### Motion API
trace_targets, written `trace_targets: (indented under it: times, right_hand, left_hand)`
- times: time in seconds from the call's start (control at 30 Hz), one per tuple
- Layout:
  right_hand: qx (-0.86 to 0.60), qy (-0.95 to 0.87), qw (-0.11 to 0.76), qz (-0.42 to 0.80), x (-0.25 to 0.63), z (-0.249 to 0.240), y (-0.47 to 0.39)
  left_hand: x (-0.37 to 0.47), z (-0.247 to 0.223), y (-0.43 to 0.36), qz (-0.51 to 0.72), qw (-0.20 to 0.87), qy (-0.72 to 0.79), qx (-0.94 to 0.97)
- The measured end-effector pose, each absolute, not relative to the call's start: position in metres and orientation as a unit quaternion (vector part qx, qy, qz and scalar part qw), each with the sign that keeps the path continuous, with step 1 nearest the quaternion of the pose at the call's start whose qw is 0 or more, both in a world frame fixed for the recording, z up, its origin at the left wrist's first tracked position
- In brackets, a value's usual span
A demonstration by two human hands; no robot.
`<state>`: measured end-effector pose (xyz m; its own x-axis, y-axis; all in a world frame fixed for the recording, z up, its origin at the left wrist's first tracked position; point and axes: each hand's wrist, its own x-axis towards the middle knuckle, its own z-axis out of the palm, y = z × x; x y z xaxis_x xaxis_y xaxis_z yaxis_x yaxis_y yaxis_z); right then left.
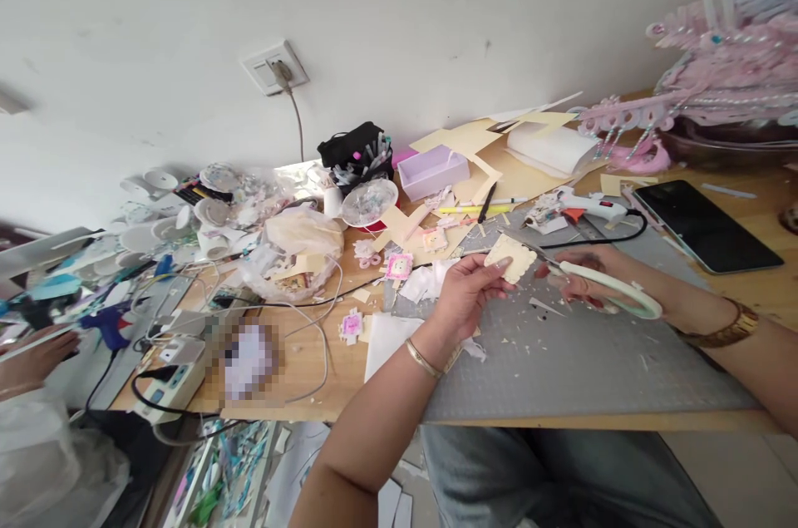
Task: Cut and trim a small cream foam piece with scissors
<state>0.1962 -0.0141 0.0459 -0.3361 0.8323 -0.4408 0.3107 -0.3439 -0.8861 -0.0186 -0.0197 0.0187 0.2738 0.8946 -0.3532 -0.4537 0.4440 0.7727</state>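
Note:
Between the thumb and fingers of my left hand point(472, 295) is a small cream piece of card point(512, 257) with a wavy edge. My right hand point(589, 272) grips a pair of scissors point(614, 285) with pale handles, and its blades meet the card's right edge. Both hands are above a grey cutting mat point(561, 362) strewn with tiny scraps. Left of my left hand lie small pink-edged decorated squares, one point(399, 266) near the mat and another point(352, 325) on the wood. Crumpled white tissue point(425, 283) rests beside my left wrist.
A white glue gun point(595, 206) with a black cord and a dark tablet point(707, 226) lie to the right. Behind are a lilac box point(435, 173) and cream card sheets. Pink tiaras point(736, 71) pile up at the right. A co-worker's hand point(43, 357) is at far left.

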Motion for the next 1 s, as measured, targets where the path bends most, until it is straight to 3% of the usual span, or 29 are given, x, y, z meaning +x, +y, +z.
trace_targets:
  times: [1.0]
  right_hand:
    - [-0.475, -0.546, 0.208, 0.658, 0.202, 0.029, -0.015]
  left_hand:
    - [-0.018, 0.025, -0.023, 0.439, 0.740, 0.437, 0.262]
